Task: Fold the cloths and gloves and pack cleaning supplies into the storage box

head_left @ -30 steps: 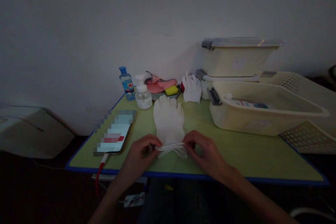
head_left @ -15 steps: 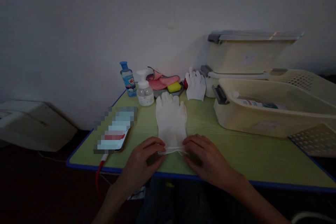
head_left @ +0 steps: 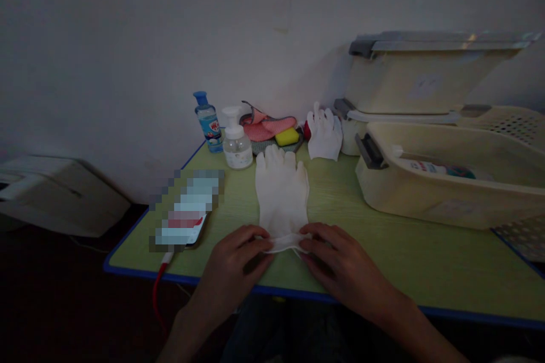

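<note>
A white glove [head_left: 282, 195] lies flat on the green table, its fingers pointing away from me and its cuff towards me. My left hand [head_left: 240, 258] pinches the left corner of the cuff between thumb and fingers. At the right corner, my right hand [head_left: 334, 261] grips the cuff in the same way. Between the two hands the cuff edge is folded over into a narrow band. The thumbs are partly hidden below the fabric. The glove's fingertips reach close to a grey and pink cloth item.
A phone [head_left: 187, 210] with a red cable lies on the left. Behind stand a blue bottle [head_left: 208, 125], a pump bottle [head_left: 237, 150], a pink cloth [head_left: 268, 127], a yellow sponge [head_left: 286, 136] and another white glove [head_left: 324, 133]. Cream bins [head_left: 426, 204] occupy the right side.
The cuff edge has been turned up further into a wider band, with both hands still on it. The view has shifted slightly, so the bins appear further right.
</note>
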The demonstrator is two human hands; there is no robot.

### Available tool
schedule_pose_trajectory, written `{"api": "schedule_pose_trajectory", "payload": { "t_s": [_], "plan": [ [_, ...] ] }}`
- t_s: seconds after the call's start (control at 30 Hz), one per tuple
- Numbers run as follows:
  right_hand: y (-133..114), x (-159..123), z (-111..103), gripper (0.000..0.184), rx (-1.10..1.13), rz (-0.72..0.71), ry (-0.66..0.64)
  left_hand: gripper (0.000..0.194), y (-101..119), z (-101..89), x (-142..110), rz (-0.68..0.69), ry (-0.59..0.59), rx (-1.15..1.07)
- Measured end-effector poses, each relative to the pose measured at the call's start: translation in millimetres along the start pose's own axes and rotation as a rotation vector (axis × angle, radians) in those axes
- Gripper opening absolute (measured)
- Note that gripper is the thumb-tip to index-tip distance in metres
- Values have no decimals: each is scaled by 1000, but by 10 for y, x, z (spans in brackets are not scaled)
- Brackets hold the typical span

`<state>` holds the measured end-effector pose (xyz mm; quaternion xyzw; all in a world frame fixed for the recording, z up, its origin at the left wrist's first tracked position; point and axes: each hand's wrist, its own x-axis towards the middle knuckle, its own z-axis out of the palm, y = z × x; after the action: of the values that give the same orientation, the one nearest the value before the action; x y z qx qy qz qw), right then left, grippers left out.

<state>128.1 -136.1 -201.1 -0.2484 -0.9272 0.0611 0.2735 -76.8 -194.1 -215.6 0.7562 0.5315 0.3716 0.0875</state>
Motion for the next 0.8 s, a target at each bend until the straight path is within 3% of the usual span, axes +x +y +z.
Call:
{"api": "schedule_pose_trajectory", "payload": {
  "t_s": [0.27, 0.6, 0.8],
  "plan": [
    [6, 3, 25, 11, -10, 1, 26, 4, -2, 13, -5, 45, 15, 70],
    [-15, 26, -1, 15, -35, -20, 31, 19, -28, 30, -43, 57, -65, 106],
    [2, 23, 10, 13, -27, -16, 43, 16, -36, 52, -55, 54, -43, 130]
  ]
}}
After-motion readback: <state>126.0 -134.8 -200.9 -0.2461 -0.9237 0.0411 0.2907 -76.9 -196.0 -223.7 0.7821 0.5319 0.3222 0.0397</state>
